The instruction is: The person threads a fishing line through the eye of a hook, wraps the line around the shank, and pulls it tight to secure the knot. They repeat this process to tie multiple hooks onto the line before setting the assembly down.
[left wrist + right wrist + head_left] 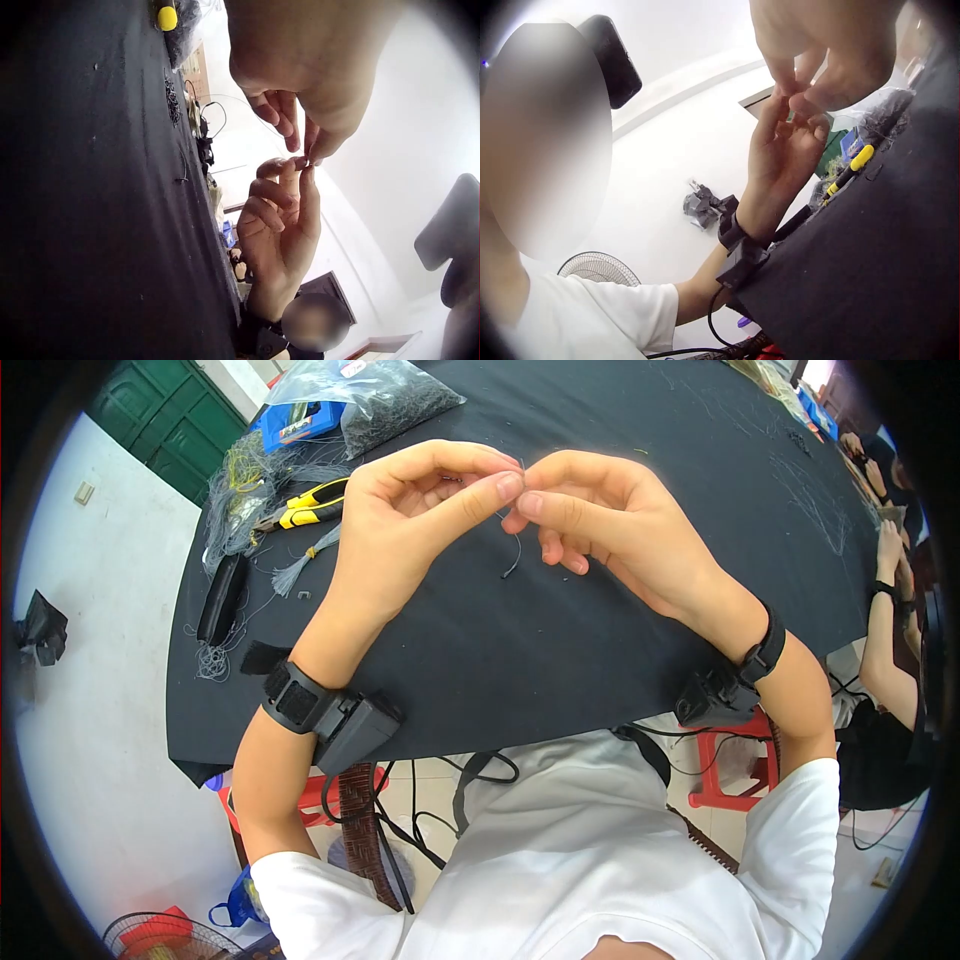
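Observation:
My left hand [410, 510] and right hand [630, 520] meet above the black-covered table, thumb and index fingertips together. Between them they pinch a thin grey cord [518, 554], whose loose end dangles below the fingers. Most of the pinched part is hidden by the fingertips. In the left wrist view, the right hand [281, 225] has its other fingers loosely bent, and the left hand [315, 75] comes down from above. The right wrist view shows the left hand [784, 161] under the right hand's fingertips.
Yellow-and-black pliers [315, 505] lie left of my left hand, near a grey cord bundle [300, 565] and a black pouch [222, 598]. Behind them are tangled cords [235, 500], a blue box [300, 425] and a clear bag of dark pieces [400, 405]. Another person's arm [888, 630] is at right.

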The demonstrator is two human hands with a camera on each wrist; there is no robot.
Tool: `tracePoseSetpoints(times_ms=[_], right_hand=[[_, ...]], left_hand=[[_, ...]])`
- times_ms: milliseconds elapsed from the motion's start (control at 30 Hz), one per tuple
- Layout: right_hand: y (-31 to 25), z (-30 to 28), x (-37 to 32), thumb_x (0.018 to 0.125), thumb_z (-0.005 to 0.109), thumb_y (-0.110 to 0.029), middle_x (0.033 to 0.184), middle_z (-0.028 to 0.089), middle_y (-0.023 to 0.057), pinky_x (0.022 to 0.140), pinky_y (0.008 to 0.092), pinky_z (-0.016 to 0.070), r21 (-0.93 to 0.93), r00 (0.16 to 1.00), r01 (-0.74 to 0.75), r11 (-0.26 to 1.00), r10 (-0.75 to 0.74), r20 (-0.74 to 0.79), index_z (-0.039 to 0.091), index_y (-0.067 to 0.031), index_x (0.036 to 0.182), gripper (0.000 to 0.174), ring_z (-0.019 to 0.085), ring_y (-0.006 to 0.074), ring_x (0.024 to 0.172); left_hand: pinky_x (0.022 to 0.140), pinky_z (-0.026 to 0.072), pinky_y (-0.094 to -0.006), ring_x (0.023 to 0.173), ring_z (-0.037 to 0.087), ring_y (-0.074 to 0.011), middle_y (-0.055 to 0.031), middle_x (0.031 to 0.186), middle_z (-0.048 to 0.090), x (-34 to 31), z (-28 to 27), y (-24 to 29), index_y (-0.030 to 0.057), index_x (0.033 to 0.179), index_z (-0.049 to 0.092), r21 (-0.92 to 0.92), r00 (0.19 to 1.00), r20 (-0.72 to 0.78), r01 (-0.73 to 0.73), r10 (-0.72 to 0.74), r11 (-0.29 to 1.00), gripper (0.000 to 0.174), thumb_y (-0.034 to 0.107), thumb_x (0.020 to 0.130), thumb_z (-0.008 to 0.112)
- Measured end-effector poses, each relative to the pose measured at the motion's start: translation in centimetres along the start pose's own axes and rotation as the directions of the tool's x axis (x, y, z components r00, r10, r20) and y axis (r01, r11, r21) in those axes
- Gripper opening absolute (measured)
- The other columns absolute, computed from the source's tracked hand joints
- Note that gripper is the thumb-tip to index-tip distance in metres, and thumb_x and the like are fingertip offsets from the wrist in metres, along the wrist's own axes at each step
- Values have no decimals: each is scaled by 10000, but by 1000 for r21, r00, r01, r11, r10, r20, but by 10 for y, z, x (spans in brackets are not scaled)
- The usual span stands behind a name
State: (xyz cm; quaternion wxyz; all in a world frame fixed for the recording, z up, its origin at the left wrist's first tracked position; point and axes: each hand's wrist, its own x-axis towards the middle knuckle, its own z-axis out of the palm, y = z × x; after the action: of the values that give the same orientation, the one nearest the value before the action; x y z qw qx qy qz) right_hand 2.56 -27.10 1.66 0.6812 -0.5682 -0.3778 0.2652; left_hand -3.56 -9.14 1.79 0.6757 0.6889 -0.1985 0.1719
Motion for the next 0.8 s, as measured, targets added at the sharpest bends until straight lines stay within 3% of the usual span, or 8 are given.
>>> tracePoseSetpoints(times_ms=[67, 167, 267, 367, 567, 800], right_hand=[[0, -1, 0, 841, 602, -188, 870, 633, 63, 548, 185, 416, 1, 1000, 14, 1000, -14, 1, 605, -16, 968, 213, 554, 67, 671], [0, -1, 0, 842, 596, -177, 875, 634, 66, 556, 183, 418, 21, 1000, 6, 1000, -6, -1, 602, -15, 953, 196, 558, 71, 673], [0, -3, 0, 839, 596, -164, 884, 633, 67, 566, 181, 419, 59, 1000, 0, 998, -1, 11, 594, -14, 962, 194, 577, 81, 699], [2, -2, 0, 837, 599, -158, 907, 630, 71, 569, 176, 418, 111, 1000, 3, 994, -5, 19, 586, -14, 974, 199, 600, 98, 732], [0, -2, 0, 843, 595, -161, 945, 627, 77, 562, 166, 413, 214, 997, -70, 974, 65, 32, 586, -18, 979, 198, 617, 115, 754], [2, -4, 2, 843, 591, -171, 942, 635, 79, 563, 162, 418, 137, 997, -65, 988, 58, 50, 604, -19, 977, 203, 601, 90, 738]], left_hand=[[708, 487, -229, 759, 598, -121, -86, 843, 636, 0, 1, 1, -32, 927, 634, -6, 1000, 17, -1, 2, 1000, 135, 26, 805, 631], [864, 437, -286, 944, 576, -151, -99, 999, 622, -2, -2, 4, 13, 943, 643, 46, 996, 15, 86, -87, 995, 136, 55, 819, 609], [868, 434, -284, 951, 574, -150, -100, 1000, 623, -1, -3, 3, 12, 952, 644, 78, 997, 17, 75, -76, 994, 142, 56, 821, 608], [725, 501, -233, 774, 603, -121, -92, 856, 638, -1, 1, 2, -39, 945, 633, 17, 1000, -3, 10, -10, 1000, 148, 14, 807, 623], [772, 515, -247, 799, 607, -125, -92, 883, 632, 0, 3, 2, -36, 934, 634, -31, 1000, 0, -7, 7, 1000, 137, -16, 799, 618], [693, 499, -221, 768, 594, -111, -80, 889, 628, 0, 1, 1, -32, 902, 638, 49, 999, 28, -31, 30, 998, 112, -20, 791, 627]])
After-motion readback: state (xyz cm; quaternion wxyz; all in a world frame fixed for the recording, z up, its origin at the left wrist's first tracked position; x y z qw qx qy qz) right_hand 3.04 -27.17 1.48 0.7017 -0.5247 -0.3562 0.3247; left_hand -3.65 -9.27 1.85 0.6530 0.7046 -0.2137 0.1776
